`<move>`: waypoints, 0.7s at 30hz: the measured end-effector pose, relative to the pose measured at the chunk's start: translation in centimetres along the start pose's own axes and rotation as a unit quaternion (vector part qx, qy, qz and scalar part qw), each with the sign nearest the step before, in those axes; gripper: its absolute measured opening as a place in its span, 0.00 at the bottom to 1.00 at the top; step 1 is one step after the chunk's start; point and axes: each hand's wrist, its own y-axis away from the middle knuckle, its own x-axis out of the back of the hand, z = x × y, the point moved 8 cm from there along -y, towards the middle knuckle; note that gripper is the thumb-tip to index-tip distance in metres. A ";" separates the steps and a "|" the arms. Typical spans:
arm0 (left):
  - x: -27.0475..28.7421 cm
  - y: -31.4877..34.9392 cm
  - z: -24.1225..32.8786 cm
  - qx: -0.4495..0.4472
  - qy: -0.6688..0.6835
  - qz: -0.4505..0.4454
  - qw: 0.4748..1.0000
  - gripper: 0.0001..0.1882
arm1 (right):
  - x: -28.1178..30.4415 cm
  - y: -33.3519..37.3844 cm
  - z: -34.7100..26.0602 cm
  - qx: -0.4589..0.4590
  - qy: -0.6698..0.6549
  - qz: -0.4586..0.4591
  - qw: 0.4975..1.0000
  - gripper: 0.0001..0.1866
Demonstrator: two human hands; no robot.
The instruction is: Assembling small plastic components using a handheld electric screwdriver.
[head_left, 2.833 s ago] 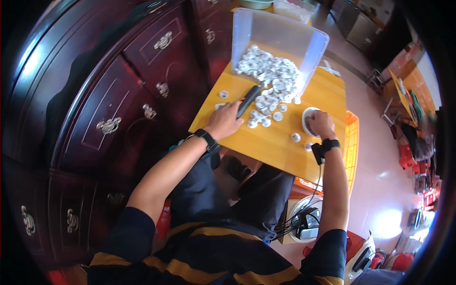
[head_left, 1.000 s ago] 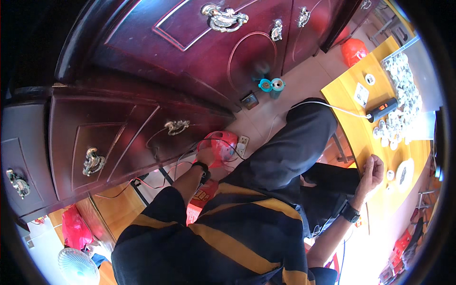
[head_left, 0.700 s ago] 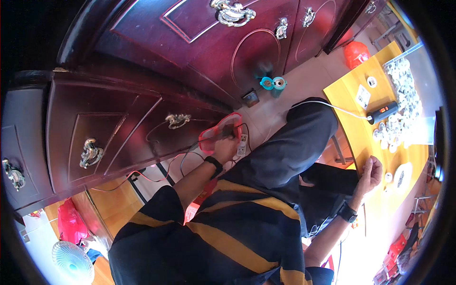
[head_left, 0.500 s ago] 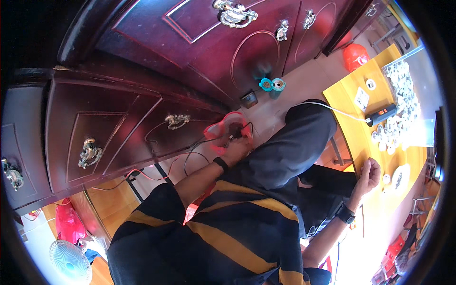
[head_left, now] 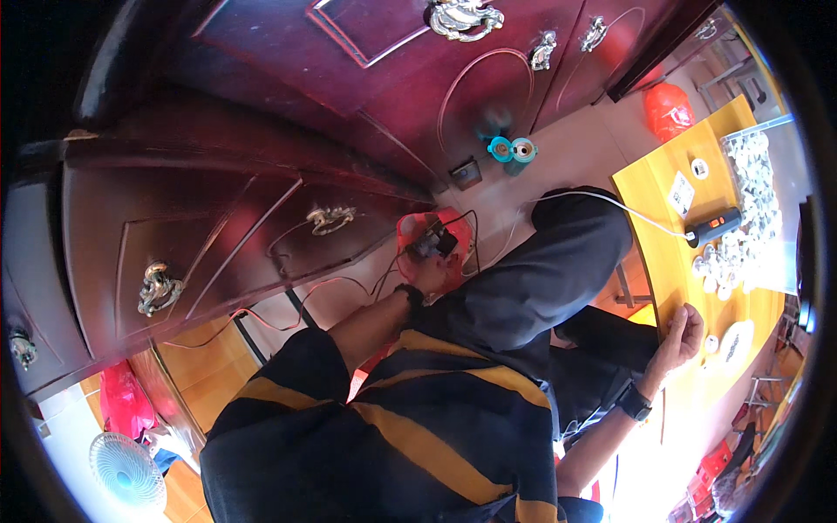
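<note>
My left hand reaches down beside the dark red cabinet, its fingers closed on a black boxy thing with cords. Part of that thing is hidden by the hand, and its kind is not clear. Around and beneath it is a red plastic container or bag. My right hand rests at the near edge of the yellow wooden table, fingers loosely bent and holding nothing I can see. A small white round piece lies just beyond its fingers.
On the table are a black handheld device with a white cable, a clear tray of small pale pieces, and a white oval item. A teal lidded container and a red bag sit on the floor. A fan stands lower left.
My left hand has shifted slightly, and the black boxy thing with cords now shows more plainly above the fingers. The view has turned a little. My right hand stays at the table edge.
</note>
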 end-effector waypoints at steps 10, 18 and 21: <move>2.2 -3.0 0.6 0.110 -0.179 -0.094 0.973 0.24 | 0.0 0.8 0.2 -0.045 0.007 0.003 0.999 0.08; 2.9 -7.3 -1.0 0.030 -0.484 -0.147 0.862 0.24 | -1.7 1.7 -1.6 -0.124 0.091 0.068 0.986 0.08; 2.5 -10.4 -3.5 0.015 -0.546 -0.190 0.816 0.24 | -1.3 2.2 -0.8 -0.153 0.069 0.089 0.982 0.07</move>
